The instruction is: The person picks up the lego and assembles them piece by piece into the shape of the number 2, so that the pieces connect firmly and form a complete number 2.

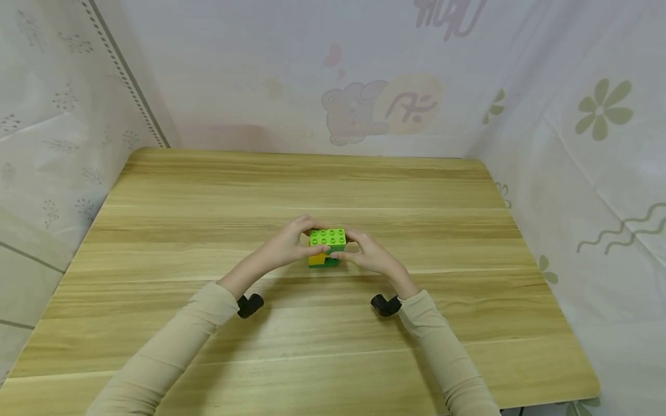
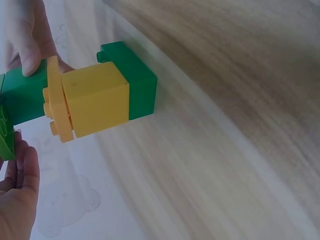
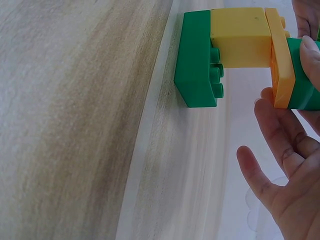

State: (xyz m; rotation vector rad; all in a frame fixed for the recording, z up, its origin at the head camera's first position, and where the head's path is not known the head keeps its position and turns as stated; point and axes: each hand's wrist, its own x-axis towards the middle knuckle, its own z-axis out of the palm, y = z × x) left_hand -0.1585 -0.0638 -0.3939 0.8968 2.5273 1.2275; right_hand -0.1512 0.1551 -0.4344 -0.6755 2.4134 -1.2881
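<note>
A stack of toy building bricks stands upright on the table. From the bottom up it has a dark green base brick (image 3: 194, 60), a yellow brick (image 2: 97, 97), a thin orange brick (image 2: 60, 100) and another dark green brick (image 2: 27, 95). A light green brick (image 1: 328, 236) with studs tops it. My left hand (image 1: 283, 245) pinches the light green brick from the left, thumb in front and fingers behind. From the right, my right hand (image 1: 372, 254) grips the upper dark green brick, its thumb (image 3: 310, 57) pressed on that brick's side.
Wood-grain table (image 1: 182, 231) surface surrounds the stack. Patterned pale cloth (image 1: 250, 75) hangs behind and along both sides. Black curved pieces (image 1: 251, 305) sit at both wrists, above the table.
</note>
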